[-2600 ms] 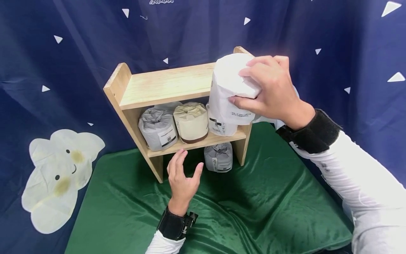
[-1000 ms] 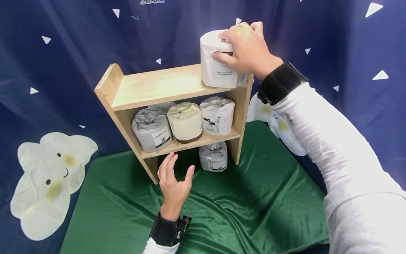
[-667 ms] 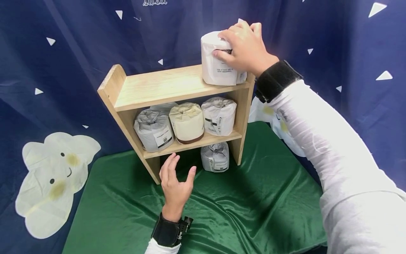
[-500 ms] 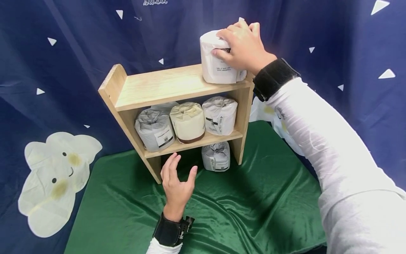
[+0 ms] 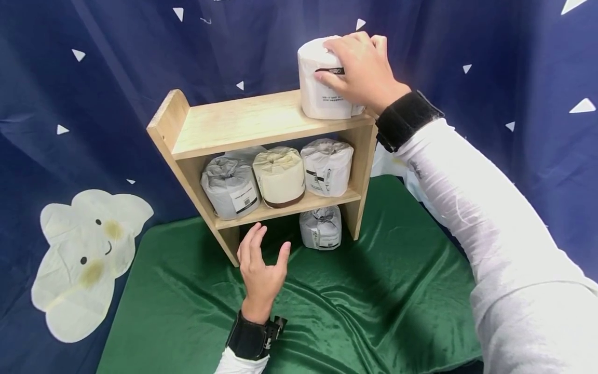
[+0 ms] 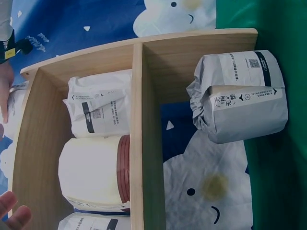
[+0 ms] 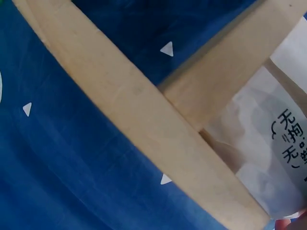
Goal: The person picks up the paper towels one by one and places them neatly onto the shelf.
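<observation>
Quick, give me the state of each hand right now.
Left hand: open, holding nothing, hovering over the green cloth.
Right hand: gripping the white roll standing on the shelf top.

Bright, even overhead lighting with soft shadows under the wooden shelf (image 5: 261, 124) and sheen on the green cloth (image 5: 355, 306); head view sharp with slight edge distortion, left-wrist view clear, right-wrist view close and softly focused on wood and wrapper.
</observation>
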The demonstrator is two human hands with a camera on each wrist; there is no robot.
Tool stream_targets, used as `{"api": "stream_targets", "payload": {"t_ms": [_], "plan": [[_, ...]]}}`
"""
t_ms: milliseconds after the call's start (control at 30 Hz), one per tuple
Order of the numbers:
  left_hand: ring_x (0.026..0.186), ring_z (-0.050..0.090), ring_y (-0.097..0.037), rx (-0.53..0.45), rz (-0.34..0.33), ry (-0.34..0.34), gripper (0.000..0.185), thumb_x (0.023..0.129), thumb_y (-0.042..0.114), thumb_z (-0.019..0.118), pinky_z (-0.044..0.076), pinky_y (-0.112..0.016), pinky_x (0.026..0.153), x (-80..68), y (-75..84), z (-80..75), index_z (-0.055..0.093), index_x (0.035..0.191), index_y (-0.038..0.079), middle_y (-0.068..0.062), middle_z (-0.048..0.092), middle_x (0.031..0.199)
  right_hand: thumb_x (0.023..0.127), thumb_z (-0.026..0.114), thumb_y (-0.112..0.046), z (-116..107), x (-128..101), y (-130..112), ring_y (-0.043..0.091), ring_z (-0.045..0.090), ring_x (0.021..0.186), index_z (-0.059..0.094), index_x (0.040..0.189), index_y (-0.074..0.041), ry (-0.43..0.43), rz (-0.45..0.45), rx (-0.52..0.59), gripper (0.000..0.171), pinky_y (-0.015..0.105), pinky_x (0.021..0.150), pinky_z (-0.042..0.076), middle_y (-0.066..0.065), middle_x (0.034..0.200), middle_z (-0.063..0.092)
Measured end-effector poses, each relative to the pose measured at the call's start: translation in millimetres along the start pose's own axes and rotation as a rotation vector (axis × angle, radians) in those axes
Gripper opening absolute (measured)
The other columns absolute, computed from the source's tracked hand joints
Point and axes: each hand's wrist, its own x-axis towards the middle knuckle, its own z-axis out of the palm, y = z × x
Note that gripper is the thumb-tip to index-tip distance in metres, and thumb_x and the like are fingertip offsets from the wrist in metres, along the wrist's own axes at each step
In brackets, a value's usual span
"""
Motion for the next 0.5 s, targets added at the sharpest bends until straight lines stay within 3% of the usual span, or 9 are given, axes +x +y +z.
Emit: {"api": "stream_targets", "payload": {"t_ms": [500], "plan": [[0.114, 0.054, -0.037, -0.003, -0.008, -0.013, 0.052, 0.090, 0.036, 0.069, 0.037, -0.055, 0.093, 1.4, -0.4, -1.2, 0.057, 0.122, -0.002, -0.023, 0.056, 0.125, 0.092, 0.059, -0.049, 4.7, -5.6, 4.7, 0.024, 0.041, 0.130, 0.044, 0.141, -0.010, 0.132, -0.017, 0.075, 0.064, 0.043, 0.101, 0.019, 0.008, 0.139, 0.051]]}}
